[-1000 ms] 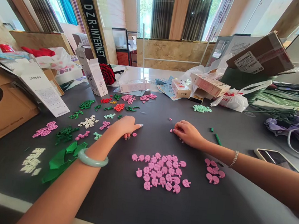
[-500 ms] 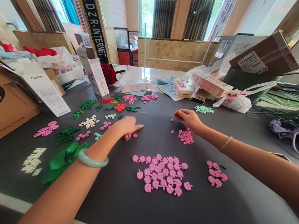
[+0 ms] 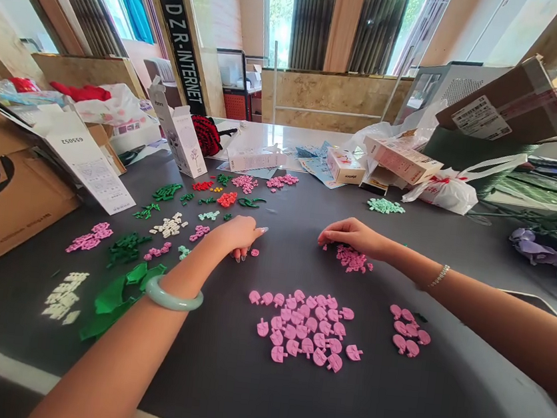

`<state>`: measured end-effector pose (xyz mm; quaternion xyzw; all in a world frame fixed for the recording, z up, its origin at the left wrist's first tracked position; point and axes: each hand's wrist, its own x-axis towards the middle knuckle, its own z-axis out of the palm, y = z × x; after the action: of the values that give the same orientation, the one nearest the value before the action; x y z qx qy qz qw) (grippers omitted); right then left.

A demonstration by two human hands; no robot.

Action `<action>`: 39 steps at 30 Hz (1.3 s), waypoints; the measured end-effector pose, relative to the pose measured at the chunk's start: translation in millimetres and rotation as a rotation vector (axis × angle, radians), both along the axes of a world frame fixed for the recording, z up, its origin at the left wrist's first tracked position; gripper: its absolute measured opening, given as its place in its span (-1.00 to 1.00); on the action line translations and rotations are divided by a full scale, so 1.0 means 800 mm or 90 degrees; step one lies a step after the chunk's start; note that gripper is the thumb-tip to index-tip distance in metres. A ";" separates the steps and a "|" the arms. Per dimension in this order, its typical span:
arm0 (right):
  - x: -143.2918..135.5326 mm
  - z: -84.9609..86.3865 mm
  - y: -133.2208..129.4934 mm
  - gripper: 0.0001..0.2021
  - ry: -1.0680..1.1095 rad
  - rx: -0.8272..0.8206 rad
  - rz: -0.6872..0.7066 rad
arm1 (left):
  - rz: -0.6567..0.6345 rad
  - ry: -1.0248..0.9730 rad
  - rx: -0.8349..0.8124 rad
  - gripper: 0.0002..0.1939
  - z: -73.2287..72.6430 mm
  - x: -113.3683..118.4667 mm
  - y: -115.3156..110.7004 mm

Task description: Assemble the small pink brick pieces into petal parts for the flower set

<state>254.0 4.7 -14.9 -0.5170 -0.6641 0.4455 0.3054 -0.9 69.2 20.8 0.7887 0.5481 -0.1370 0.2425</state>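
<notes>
My left hand (image 3: 238, 234) rests on the dark table left of centre, one digit stretched out to the right and the other fingertips bent down. Just right of those fingertips lies a small pink piece (image 3: 254, 252); nothing shows in the hand. My right hand (image 3: 348, 236) bends low over the table with its fingers drawn together. Close under its fingertips is a tiny pink bit (image 3: 325, 246); whatever they pinch is hidden. A heap of small pink pieces (image 3: 354, 259) lies below that palm. Nearer me spread many flat, rounded pink pieces (image 3: 302, 329), with a smaller group (image 3: 408, 331) to the right.
At left are white pieces (image 3: 63, 297), a green sheet (image 3: 109, 304), dark green pieces (image 3: 127, 250) and a cardboard box (image 3: 12, 205). Mint pieces (image 3: 385, 206) lie behind my right hand. White boxes (image 3: 179, 134), a plastic bag (image 3: 444, 188) and purple flowers (image 3: 540, 247) stand around the edges.
My right hand has come down and slightly toward me, over the loose bits and the edge of the pink heap. My left hand stays put. The view has shifted slightly.
</notes>
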 end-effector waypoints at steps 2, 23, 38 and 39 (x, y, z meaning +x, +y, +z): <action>0.000 0.004 -0.013 -0.69 -0.014 -0.010 0.018 | 0.000 0.003 0.000 -0.46 0.001 0.000 -0.001; -0.051 -0.012 0.286 -0.68 -0.182 0.176 -0.287 | -0.008 -0.007 0.024 -0.45 -0.007 -0.005 0.006; -0.081 -0.032 0.322 -0.69 -0.337 0.185 -0.108 | 0.016 0.020 0.132 -0.63 -0.010 0.001 0.002; -0.083 -0.032 0.320 -0.69 -0.354 0.197 -0.096 | 0.015 0.021 0.133 -0.64 -0.010 0.001 0.001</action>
<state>187.9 261.0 -40.1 -0.6138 -0.7420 0.1569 0.2194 0.2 70.0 13.0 0.8006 0.5727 -0.0891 0.1517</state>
